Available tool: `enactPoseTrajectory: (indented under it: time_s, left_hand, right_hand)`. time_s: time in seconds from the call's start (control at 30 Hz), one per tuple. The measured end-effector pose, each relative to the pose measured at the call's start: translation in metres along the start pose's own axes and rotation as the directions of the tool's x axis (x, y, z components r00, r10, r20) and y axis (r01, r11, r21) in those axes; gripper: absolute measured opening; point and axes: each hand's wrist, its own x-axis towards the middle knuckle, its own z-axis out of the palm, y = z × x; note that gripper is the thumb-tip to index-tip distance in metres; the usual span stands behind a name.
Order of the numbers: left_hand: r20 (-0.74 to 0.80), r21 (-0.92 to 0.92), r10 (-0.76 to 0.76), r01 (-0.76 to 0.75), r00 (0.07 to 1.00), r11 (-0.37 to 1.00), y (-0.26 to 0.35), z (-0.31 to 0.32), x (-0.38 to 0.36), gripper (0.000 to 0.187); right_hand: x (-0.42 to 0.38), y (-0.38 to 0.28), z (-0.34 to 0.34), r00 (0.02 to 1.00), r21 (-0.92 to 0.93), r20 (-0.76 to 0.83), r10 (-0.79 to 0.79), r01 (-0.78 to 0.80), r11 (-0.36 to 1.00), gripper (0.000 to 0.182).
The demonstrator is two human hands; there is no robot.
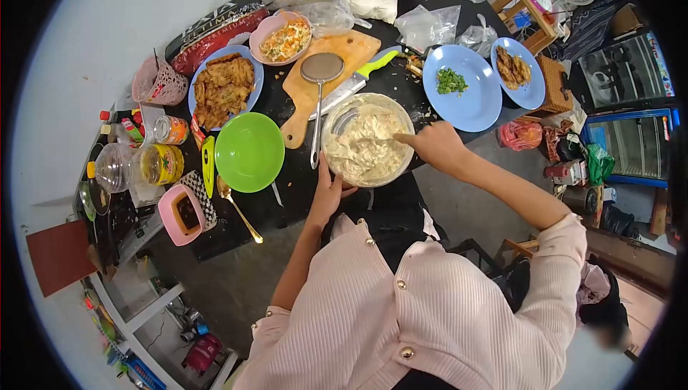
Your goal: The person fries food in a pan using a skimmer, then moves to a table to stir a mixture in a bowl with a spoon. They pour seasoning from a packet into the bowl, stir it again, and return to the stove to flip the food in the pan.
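A clear bowl (332, 168) of thick, pale batter with bits in it stands at the table's front edge. My left hand (331, 191) is at its lower left side, the fingers against the wall and partly hidden beneath it. Closed round the handle of a spoon (373, 140), my right hand (436, 148) is at the bowl's right rim, and the spoon's far end is in the batter. Behind the bowl are a knife (351, 89) with a green handle, a wooden cutting board (297, 92) and a round strainer (322, 67) lying over the board.
Left of the bowl are an empty green bowl (249, 152), a golden spoon (240, 211), a pink dish (172, 211) of dark sauce and a plate of fried food (226, 89). To the right are blue plates (469, 107) with chopped greens and brown pieces.
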Motion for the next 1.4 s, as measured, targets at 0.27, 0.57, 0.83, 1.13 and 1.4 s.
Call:
enactPoseTrajectory:
  time_s: [0.27,0.57,0.83,1.13,1.4]
  left_hand:
    - [-0.034,-0.049,-0.062,0.06,0.998,0.997,0.008,0.003,0.0,0.063]
    - [-0.046,-0.136,0.009,-0.015,0.999,0.991,0.011,0.004,-0.002,0.058]
    - [-0.034,-0.116,-0.04,0.036,0.999,0.993,0.014,0.002,-0.003,0.068]
    - [-0.043,-0.098,-0.033,0.029,0.999,0.995,0.011,0.002,-0.003,0.064]
    - [-0.065,-0.07,-0.01,0.005,0.998,0.998,0.015,0.005,-0.005,0.062]
  right_hand:
    - [0.059,0.017,-0.059,0.986,-0.253,-0.137,-0.09,0.054,0.966,0.015]
    - [0.143,0.052,-0.036,0.355,-0.058,0.933,0.058,-0.011,0.998,0.022]
    - [0.015,0.018,0.018,0.497,0.469,0.767,-0.407,-0.866,-0.174,0.022]
    - [0.011,-0.036,0.059,0.797,-0.133,0.459,-0.392,-0.374,-0.918,0.031]
    - [-0.029,-0.009,0.012,0.851,-0.032,0.426,-0.306,-0.324,-0.945,0.03]
